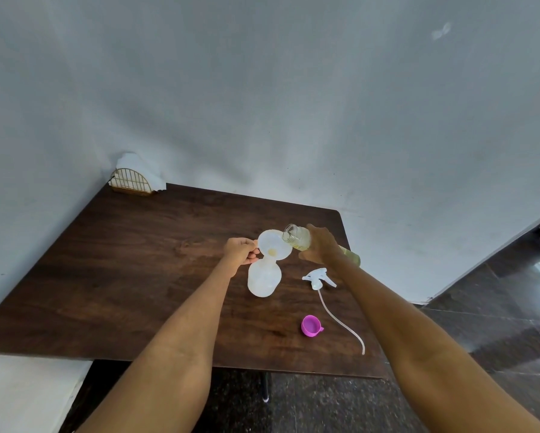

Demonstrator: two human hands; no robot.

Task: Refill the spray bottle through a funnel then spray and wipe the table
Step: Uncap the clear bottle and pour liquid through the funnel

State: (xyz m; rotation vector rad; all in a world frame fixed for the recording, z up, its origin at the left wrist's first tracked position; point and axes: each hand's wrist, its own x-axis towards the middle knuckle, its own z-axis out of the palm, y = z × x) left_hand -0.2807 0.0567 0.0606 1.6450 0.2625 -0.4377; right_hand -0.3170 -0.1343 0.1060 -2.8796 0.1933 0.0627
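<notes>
Left hand (pixel 242 250) pinches funnel (pixel 275 245) rim, steadying it in spray bottle (pixel 264 281) neck just below. Right hand (pixel 320 245) grips tilted refill bottle (pixel 298 237), mouth over funnel, pouring. Trigger head (pixel 318 278) off, nearer than right hand on tabletop (pixel 122 276).

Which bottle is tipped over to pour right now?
The clear refill bottle with yellowish liquid, gripped in the right hand and tilted mouth-first over the funnel. The white spray bottle stands upright under that funnel.
</notes>
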